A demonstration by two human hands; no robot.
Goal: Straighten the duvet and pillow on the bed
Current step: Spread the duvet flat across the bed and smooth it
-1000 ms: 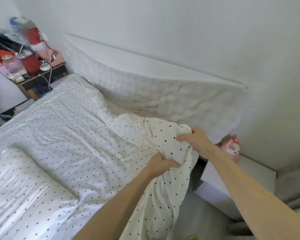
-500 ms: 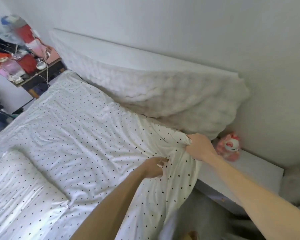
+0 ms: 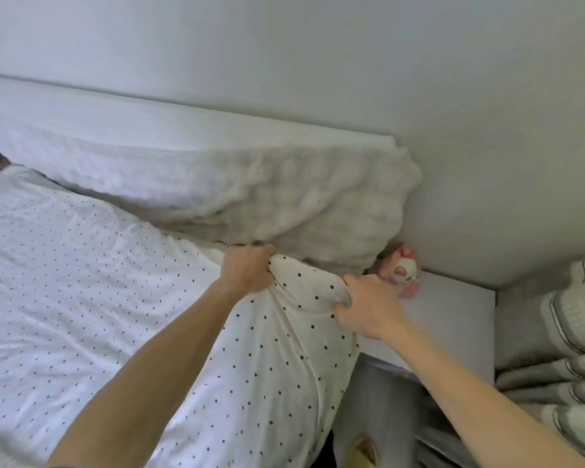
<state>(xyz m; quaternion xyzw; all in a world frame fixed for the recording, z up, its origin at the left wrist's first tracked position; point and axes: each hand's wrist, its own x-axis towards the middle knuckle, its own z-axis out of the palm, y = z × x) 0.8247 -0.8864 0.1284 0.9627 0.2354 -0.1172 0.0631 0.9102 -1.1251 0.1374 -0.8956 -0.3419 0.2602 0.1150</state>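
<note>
Holding dotted duvet [image 3: 98,282] by its near top corner, both grips on. Left grip [image 3: 247,270]: fisted on bunched cloth at the top edge, touching the fuzzy headboard [image 3: 284,197]. Right grip [image 3: 368,305]: fingers curled round the corner fold, at the bed's side. Pulled taut between the two, spread over the bed to the left, hanging down at the side. Just past right grip: pink plush [image 3: 401,271] on white nightstand [image 3: 460,315], against wall [image 3: 385,62]. Far right: striped fabric [image 3: 561,319].

Matt dotted cotton duvet [image 3: 81,298]; fluffy, bumpy plush headboard cover [image 3: 284,197].
</note>
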